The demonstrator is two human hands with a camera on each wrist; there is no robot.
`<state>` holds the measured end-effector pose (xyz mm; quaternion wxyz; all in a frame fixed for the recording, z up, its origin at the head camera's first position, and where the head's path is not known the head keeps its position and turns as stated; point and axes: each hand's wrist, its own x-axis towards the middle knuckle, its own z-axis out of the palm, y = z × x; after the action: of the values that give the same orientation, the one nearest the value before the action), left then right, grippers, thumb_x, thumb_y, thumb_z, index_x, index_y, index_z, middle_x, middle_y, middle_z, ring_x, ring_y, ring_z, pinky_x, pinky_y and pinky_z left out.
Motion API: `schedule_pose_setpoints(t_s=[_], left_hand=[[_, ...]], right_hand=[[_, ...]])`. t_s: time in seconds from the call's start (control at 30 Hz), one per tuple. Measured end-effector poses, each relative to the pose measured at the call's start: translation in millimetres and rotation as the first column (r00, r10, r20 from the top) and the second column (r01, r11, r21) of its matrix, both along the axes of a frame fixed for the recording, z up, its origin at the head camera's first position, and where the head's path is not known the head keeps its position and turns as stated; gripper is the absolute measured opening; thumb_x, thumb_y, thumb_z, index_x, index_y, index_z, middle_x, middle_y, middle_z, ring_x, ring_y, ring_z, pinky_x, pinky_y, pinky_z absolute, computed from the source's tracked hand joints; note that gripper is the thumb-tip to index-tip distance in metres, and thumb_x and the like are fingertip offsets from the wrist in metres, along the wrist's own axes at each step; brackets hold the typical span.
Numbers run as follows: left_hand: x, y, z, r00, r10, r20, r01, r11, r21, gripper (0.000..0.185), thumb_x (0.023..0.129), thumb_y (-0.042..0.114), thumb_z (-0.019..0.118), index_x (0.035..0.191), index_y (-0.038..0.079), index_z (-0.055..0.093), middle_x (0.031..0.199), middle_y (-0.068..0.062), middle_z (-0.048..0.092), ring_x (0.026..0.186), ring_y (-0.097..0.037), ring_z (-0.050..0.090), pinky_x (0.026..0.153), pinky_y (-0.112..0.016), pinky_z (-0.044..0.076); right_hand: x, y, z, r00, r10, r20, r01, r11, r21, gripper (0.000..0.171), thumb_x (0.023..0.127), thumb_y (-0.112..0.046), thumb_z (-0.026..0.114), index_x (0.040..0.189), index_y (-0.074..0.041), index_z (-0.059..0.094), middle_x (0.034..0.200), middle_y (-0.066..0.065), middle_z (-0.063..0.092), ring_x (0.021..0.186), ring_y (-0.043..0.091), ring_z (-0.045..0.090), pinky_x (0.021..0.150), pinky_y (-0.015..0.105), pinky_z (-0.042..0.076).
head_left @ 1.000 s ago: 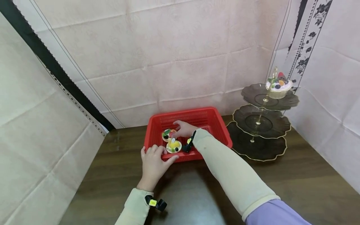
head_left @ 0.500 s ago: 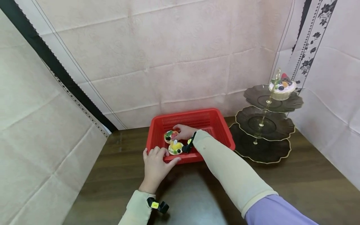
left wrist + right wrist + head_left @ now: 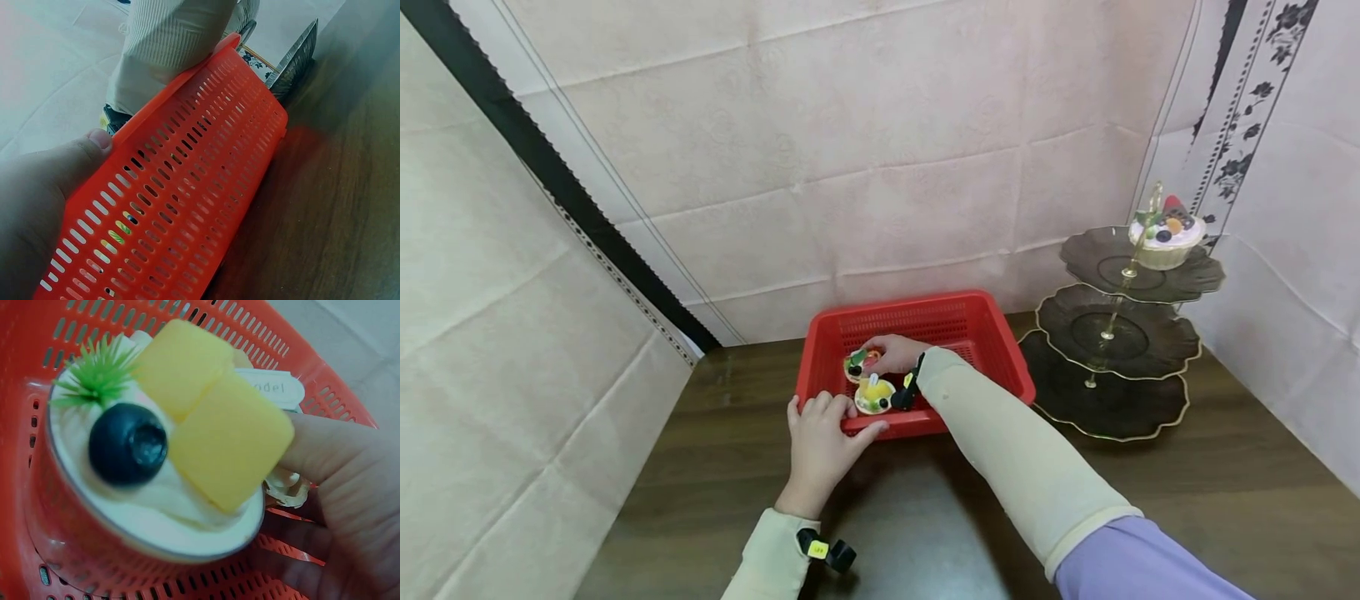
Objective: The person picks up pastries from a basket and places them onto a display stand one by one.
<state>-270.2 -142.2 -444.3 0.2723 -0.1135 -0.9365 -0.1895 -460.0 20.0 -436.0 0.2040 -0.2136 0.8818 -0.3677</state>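
Note:
A red plastic basket with slotted walls stands on the table. My left hand grips its front left rim, with the thumb outside and the fingers over the edge. Inside, my right hand curls its thumb and fingers round a cupcake with red and green toppings. Close to me in the basket sits a second cupcake. The right wrist view shows this one large, with yellow cubes, a blueberry and a green sprig. It hides much of what the right hand holds behind it.
To the right of the basket stands a dark three-tier stand with wavy gold edges. Its top tier carries a fruit-topped cupcake. Pale cloth hangs behind and at both sides of the brown wooden table.
The head view has swung slightly left, so everything sits a little further right and lower in it. Both hands keep nearly the same places at the basket and cupcake.

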Motion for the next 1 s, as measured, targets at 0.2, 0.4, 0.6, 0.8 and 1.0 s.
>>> schedule_pose_setpoints(t_s=[0.2, 0.4, 0.6, 0.8, 1.0], left_hand=[[0.2, 0.9, 1.8, 1.000, -0.005, -0.014, 0.005, 1.000, -0.006, 0.049, 0.075, 0.060, 0.082, 0.082, 0.019, 0.056, 0.083, 0.001, 0.057, 0.089, -0.023, 0.059, 0.108, -0.071, 0.027], [0.1, 1.2, 1.5, 1.000, -0.004, -0.018, 0.004, 1.000, -0.009, 0.049, 0.075, 0.061, 0.082, 0.082, 0.020, 0.055, 0.082, 0.002, 0.056, 0.088, -0.022, 0.059, 0.107, -0.071, 0.028], [0.1, 0.7, 1.1, 1.000, 0.000, -0.012, 0.000, 1.000, -0.010, 0.049, 0.075, 0.061, 0.082, 0.082, 0.020, 0.055, 0.082, 0.003, 0.055, 0.088, -0.022, 0.059, 0.108, -0.070, 0.028], [0.2, 0.1, 1.0, 1.000, 0.001, -0.025, -0.001, 1.000, -0.012, 0.049, 0.075, 0.061, 0.081, 0.081, 0.020, 0.055, 0.082, 0.003, 0.055, 0.087, -0.021, 0.058, 0.108, -0.070, 0.028], [0.4, 0.7, 0.2, 1.000, -0.001, -0.012, 0.001, 1.000, 0.003, 0.048, 0.076, 0.060, 0.082, 0.082, 0.020, 0.055, 0.082, 0.003, 0.055, 0.087, -0.021, 0.058, 0.108, -0.070, 0.027]], right_hand=[[-1.1, 0.1, -0.1, 1.000, -0.004, 0.007, 0.004, 1.000, 0.006, 0.064, 0.088, -0.038, 0.079, 0.143, -0.018, 0.055, 0.132, 0.005, 0.060, 0.113, 0.021, 0.055, 0.104, 0.041, 0.046], [-3.6, 0.0, -1.7, 1.000, 0.000, -0.018, 0.000, 1.000, 0.019, 0.064, 0.086, -0.038, 0.081, 0.142, -0.019, 0.057, 0.127, 0.004, 0.062, 0.110, 0.019, 0.057, 0.101, 0.039, 0.047], [-1.9, -0.6, 1.5, 0.995, 0.014, -0.098, -0.006, 0.997, 0.080, 0.063, 0.086, -0.039, 0.080, 0.141, -0.018, 0.058, 0.128, 0.002, 0.063, 0.108, 0.017, 0.058, 0.100, 0.037, 0.048], [-5.4, -1.7, -1.4, 0.983, -0.031, -0.179, 0.051, 0.993, 0.109, 0.071, 0.082, -0.046, 0.082, 0.141, -0.015, 0.057, 0.122, 0.002, 0.066, 0.101, 0.016, 0.061, 0.092, 0.035, 0.052], [-15.4, 0.4, -10.2, 0.984, -0.109, -0.141, 0.120, 0.990, 0.075, 0.090, 0.073, -0.055, 0.086, 0.145, -0.014, 0.052, 0.128, 0.004, 0.064, 0.106, 0.019, 0.060, 0.098, 0.041, 0.051]])
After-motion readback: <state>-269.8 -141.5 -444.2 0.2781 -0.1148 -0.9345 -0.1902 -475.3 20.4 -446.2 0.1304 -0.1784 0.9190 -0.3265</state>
